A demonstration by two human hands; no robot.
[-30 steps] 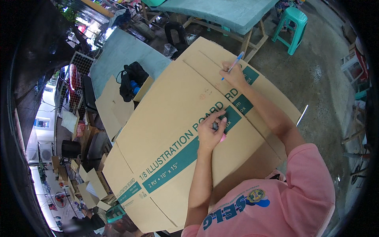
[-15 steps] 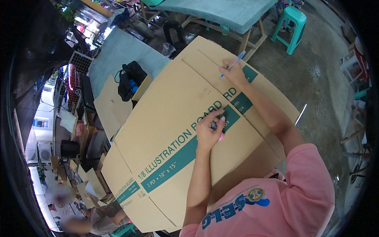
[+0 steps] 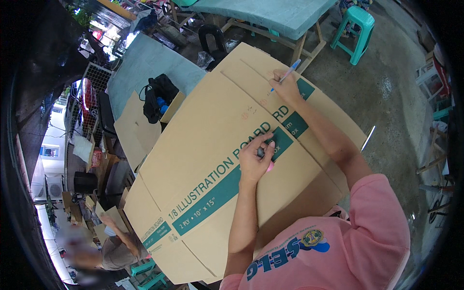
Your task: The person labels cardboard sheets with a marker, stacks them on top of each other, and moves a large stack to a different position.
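Observation:
A large flattened cardboard sheet (image 3: 212, 125) with green printed bands lies spread out before me. My right hand (image 3: 285, 89) pinches a pen (image 3: 293, 68) with a blue tip, which meets the cardboard near its far right part. Small reddish and dark marks show on the board close by. Nearer to me, my left hand (image 3: 255, 155) rests on the green band with its fingers curled round something small. Dark grey and pink bits of it peek out, but its kind is hidden.
Beyond the cardboard stand a grey-blue table (image 3: 145, 72) with a black bag (image 3: 162, 94) and another blue table (image 3: 270, 14). A green stool (image 3: 355, 31) is at the far right. Another person (image 3: 118, 251) is at the lower left, near cardboard pieces and green stools (image 3: 150, 275).
The pen in my right hand has tilted slightly, and its tip has shifted a little. My left hand stays put. At the lower left, the other person has moved and stretched out an arm.

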